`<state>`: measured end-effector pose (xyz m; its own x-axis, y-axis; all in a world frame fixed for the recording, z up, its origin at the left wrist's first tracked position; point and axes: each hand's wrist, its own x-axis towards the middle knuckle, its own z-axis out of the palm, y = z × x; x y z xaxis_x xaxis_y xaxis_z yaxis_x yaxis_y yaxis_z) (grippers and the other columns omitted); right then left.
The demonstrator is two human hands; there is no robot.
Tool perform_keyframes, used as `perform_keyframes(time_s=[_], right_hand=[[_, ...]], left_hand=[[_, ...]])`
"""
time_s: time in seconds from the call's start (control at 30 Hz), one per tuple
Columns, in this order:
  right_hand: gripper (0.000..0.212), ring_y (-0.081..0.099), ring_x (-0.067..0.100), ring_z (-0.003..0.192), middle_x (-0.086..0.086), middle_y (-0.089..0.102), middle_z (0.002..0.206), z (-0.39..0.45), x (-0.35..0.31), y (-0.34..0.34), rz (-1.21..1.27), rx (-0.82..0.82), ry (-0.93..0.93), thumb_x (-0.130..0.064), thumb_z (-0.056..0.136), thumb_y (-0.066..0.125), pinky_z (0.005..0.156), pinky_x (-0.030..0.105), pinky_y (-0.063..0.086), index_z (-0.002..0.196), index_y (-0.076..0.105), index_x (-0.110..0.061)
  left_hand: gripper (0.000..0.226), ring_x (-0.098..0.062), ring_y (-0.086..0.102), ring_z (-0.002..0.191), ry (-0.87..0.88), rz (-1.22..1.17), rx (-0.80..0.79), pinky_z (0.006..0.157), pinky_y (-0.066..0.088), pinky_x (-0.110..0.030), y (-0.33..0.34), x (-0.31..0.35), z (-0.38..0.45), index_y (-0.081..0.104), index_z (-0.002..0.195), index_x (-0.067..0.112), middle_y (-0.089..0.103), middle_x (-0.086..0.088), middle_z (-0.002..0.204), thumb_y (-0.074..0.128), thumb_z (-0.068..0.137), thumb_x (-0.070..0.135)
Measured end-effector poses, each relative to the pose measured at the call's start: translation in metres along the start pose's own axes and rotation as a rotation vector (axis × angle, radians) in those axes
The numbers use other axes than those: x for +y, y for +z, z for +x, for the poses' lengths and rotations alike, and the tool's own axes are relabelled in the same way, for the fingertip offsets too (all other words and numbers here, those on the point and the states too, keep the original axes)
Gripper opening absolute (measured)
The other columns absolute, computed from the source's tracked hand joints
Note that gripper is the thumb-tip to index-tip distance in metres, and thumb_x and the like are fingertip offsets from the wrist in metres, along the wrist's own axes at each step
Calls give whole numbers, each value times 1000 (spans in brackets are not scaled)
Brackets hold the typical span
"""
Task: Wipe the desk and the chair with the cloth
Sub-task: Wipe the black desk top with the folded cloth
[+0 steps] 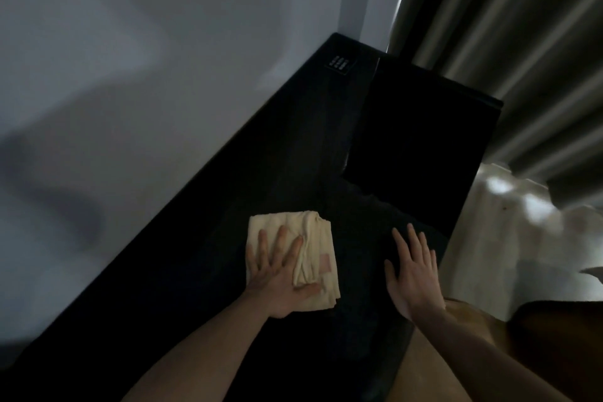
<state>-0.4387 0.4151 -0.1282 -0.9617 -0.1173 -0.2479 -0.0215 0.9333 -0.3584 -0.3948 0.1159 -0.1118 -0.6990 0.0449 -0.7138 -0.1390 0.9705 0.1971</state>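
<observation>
Right now the left hand (277, 274) lies flat on the cloth (295, 258), fingers straight and spread, pressing it down on the black desk (202, 238). It does not pinch or curl round the cloth; it only pushes. The cloth is folded into a thick pad, and part of it sticks out to the right of the palm, with loose layers showing at that side.

The right hand (412, 274) is open too, flat on the desk top just to the right of the cloth, holding nothing.

What could go wrong? With a flat push and no real hold, the loose folds beside the palm could slide out or bunch up, so the hand would rub bare desk. The desk edge is just past the right hand, so a wide swipe that way could push the cloth off to the floor. Ahead of the fingers lies a darker flat panel (414, 147); the picture is too dim to tell what it is, maybe a mat, and its raised edge could catch the cloth.

The chair is not plainly in view.
</observation>
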Motion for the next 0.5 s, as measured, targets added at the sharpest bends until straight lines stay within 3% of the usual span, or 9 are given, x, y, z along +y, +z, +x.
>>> perform_keyframes(time_s=[0.2, 0.5], right_hand=[[67, -15, 22, 162, -1, -5, 177, 60, 15, -12, -3, 57, -5, -42, 109, 40, 131, 48, -5, 169, 13, -28], [63, 0, 26, 163, 5, 12, 176, 136, 41, -15, 14, 161, 37, -44, 109, 39, 132, 55, 3, 166, 25, -25]], left_hand=[[110, -35, -58, 135, 21, 35, 41, 112, -34, -60, -47, 35, 58, -47, 141, 46, -63, 6, 147, 27, 79, 98], [112, -34, -56, 137, 56, 46, 56, 115, -30, -63, -109, 77, 128, -37, 153, 44, -59, 7, 151, 32, 81, 96]])
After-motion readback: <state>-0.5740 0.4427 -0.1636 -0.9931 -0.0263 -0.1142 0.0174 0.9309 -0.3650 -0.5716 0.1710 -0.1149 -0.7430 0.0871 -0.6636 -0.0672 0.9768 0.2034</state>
